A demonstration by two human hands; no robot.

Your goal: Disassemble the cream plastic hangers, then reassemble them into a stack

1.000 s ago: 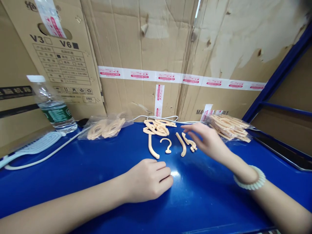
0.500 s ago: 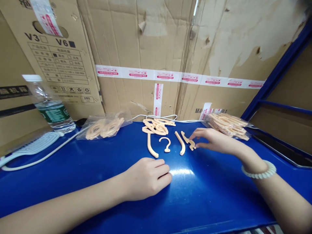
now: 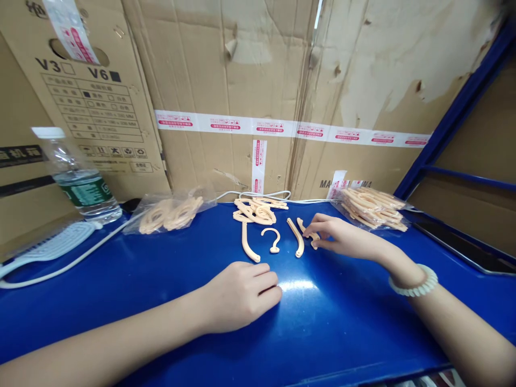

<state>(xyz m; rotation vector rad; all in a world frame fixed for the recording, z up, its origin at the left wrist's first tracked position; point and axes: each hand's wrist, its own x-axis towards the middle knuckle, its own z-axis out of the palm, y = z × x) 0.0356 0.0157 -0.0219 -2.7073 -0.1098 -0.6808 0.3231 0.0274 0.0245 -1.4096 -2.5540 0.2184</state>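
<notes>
Head view: hook (image 3: 274,239), two bars (image 3: 295,237) and notched bit (image 3: 300,224) were laid out mid-frame, no joins seen, so any joining looked undone. Notched bit was narrowly straddled by right hand (image 3: 337,235), actual hold couldn't be told; left hand (image 3: 244,295) was curled.

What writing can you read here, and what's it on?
"V3": left carton
"V6": same carton
"机箱": black stripe, far left
"MA": right back cardboard; following letters partly under white tape
Too small, hidden or blurred: carton's top characters, grid, icons; red-printed tape; bottle label
</notes>
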